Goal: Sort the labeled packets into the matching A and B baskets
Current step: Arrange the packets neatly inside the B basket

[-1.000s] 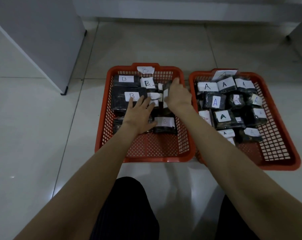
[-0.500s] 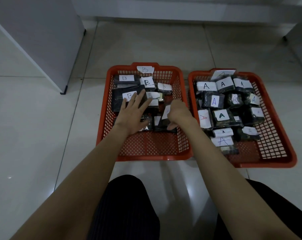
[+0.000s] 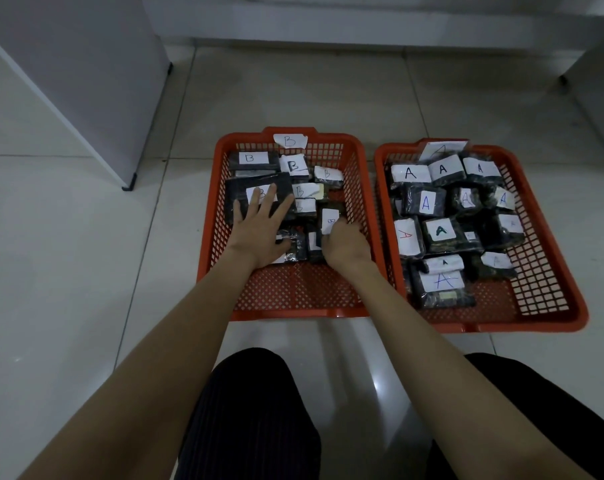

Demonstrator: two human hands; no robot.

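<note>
Legs (image 3: 259, 410): dark trousers at the bottom edge, both forearms reaching forward over them.
Floor (image 3: 86, 271): pale glossy tiles; both baskets stand on it.
Right hand (image 3: 345, 242): inside the B basket near its right wall, fingers curled round a dark packet (image 3: 330, 221) whose white label with a B stands upright above the knuckles.
Left hand (image 3: 262, 225): flat, fingers spread and straight, pressing on a large B packet (image 3: 238, 192) in the left half of the same basket; its fingertips cover part of the label.
B basket (image 3: 293, 311): red mesh, on the left; its near part is bare mesh, B packets (image 3: 293, 166) fill the middle and far end; a B tag (image 3: 289, 141) sits on the far rim.
A basket (image 3: 550, 306): red mesh, just beside the B basket on its right; A packets (image 3: 435, 232) lie crowded in it, an A tag (image 3: 441, 149) at the far rim.
Cabinet (image 3: 86, 81): grey, far left, standing on the floor.
</note>
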